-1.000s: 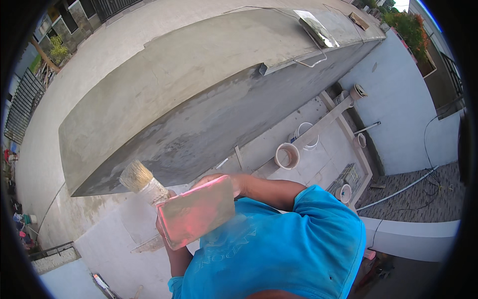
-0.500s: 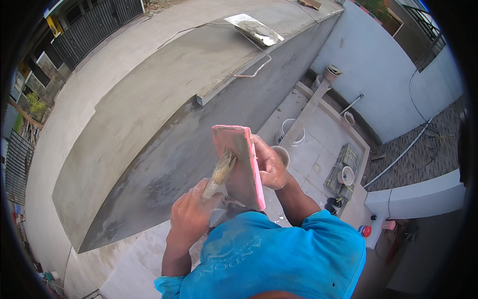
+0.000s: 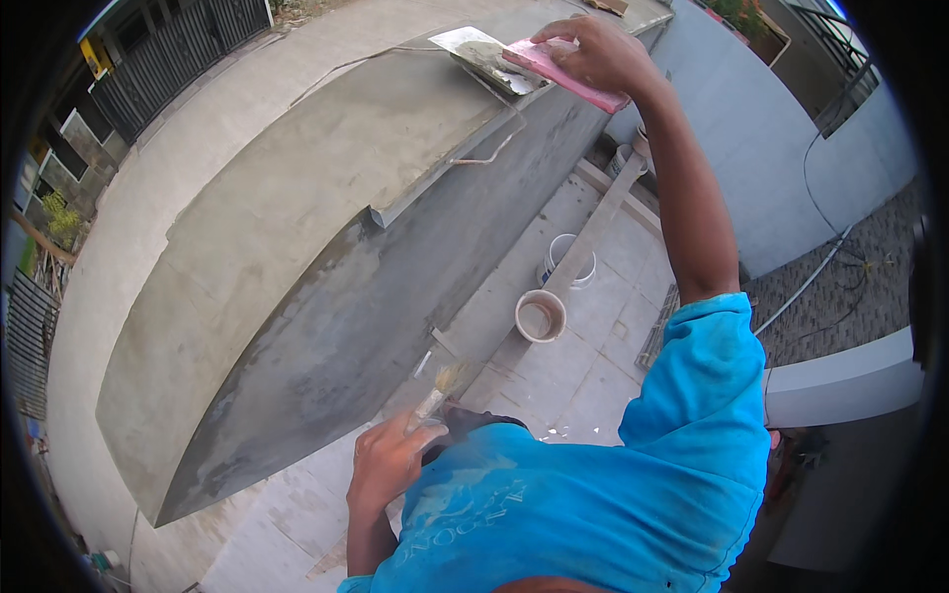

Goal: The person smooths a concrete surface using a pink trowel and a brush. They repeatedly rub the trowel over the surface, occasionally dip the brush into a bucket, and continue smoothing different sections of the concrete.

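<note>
My right arm is stretched far forward, and my right hand (image 3: 603,54) grips a flat pink plastering float (image 3: 554,69) from above. The float is over the top of the grey plastered wall (image 3: 267,188), overlapping the right end of a white board (image 3: 457,40) smeared with mortar. Whether float and board touch, I cannot tell. Close to my body, my left hand (image 3: 384,460) is closed around the handle of a brush (image 3: 433,397), its pale bristles pointing up and away from me.
Below the wall, a round tub (image 3: 540,316) sits on a long narrow plank (image 3: 598,229), with a white bucket (image 3: 574,265) beside it. A bent rod (image 3: 484,158) hangs over the wall's edge. A light blue wall (image 3: 771,148) rises at the right.
My right hand has carried the float from in front of my chest out to the board on the wall. My left hand, with the brush, has dropped slightly and is apart from the float.
</note>
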`<state>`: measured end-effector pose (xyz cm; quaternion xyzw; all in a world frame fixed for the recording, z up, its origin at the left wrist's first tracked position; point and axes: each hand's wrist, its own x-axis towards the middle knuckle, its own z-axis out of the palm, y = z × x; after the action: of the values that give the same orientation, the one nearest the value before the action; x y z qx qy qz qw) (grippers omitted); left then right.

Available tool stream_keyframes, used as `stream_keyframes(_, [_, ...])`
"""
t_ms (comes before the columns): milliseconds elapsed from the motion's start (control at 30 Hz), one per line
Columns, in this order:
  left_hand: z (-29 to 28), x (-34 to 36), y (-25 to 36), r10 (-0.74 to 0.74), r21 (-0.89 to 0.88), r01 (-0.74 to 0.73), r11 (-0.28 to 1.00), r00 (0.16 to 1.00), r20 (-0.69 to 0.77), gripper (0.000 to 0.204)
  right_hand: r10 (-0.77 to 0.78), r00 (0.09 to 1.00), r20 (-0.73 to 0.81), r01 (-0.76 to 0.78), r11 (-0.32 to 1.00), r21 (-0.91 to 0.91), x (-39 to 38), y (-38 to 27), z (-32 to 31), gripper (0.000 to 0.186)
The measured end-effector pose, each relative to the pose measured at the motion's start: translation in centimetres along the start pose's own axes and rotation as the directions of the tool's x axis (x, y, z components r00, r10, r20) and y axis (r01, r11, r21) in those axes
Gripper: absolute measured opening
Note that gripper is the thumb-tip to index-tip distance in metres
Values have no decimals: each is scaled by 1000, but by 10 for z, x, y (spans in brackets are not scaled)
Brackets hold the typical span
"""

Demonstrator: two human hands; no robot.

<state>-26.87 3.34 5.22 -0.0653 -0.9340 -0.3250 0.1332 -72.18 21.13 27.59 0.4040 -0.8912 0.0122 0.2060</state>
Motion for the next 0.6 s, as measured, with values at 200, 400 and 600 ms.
stream_keyframes(200, [-2, -12, 1, -140, -3, 140, 990, 990, 20, 41, -67, 998, -8, 67, 997, 41, 23, -21, -11, 29])
stream_keyframes(400, [-3, -17, -2, -171, -31, 171, 985, 985, 14, 40, -39, 976, 215, 34, 999, 26, 28, -25, -36, 29])
stream_keyframes(600, [-6, -16, -2, -158, -29, 158, 987, 987, 24, 40, -5, 989, 150, 5, 1000, 0, 44, -27, -22, 30])
